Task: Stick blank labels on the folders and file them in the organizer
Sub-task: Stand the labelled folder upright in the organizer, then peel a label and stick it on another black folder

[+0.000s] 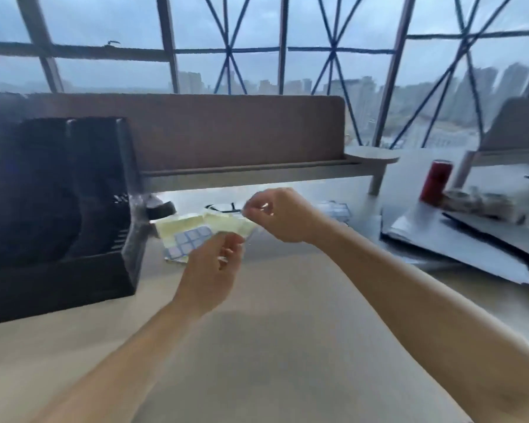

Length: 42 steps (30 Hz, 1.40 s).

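A pale yellow label sheet (193, 232) with several blue-edged white labels is held above the desk. My left hand (209, 270) grips its near edge from below. My right hand (280, 215) pinches its far right corner between thumb and fingers. The black file organizer (58, 209) stands at the left with dark folders in its slots. White folders (458, 248) lie spread in a loose pile at the right. A second label sheet (336, 209) lies on the desk behind my right hand.
A red can (435, 181) stands at the right next to crumpled wrapping (480, 204). A brown desk divider with a shelf (242, 138) runs along the back. A dark tape roll (159, 207) sits beside the organizer. The beige desk top (272, 315) stretches in front.
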Each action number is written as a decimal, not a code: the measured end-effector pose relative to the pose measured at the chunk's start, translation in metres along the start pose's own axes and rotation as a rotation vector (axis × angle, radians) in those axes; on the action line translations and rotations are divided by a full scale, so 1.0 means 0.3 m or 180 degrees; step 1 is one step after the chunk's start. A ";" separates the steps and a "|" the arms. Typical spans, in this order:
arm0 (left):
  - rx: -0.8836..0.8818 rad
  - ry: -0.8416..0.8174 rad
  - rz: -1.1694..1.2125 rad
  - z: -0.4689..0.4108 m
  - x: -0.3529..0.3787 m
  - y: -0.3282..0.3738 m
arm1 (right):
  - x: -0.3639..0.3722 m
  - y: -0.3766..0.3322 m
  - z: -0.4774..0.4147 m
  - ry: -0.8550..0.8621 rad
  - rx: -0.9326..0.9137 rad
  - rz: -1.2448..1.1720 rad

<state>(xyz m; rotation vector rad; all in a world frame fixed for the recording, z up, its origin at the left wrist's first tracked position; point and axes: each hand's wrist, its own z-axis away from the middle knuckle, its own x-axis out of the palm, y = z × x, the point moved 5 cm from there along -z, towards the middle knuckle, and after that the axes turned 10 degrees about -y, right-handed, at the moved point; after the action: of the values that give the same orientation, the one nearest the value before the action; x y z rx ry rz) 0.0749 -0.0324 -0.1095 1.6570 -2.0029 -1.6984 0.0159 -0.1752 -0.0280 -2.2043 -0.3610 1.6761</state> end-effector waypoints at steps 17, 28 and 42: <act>0.0649 -0.2107 -0.1171 -0.237 0.826 0.220 | -0.332 1.040 0.862 0.0046 0.3519 0.1337; 0.0676 -0.2001 -0.1344 -0.247 0.855 0.207 | -0.269 0.993 0.906 0.0628 0.3321 0.2013; 0.0665 -0.1973 -0.1206 -0.210 0.808 0.217 | -0.291 0.880 0.882 0.0394 0.2952 0.2168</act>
<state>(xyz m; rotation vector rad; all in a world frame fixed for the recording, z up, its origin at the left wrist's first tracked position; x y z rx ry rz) -0.0346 -0.2583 -0.1728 1.8310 -2.2788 -2.4626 -0.2643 -0.4183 -0.1263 -1.7232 1.0941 1.4871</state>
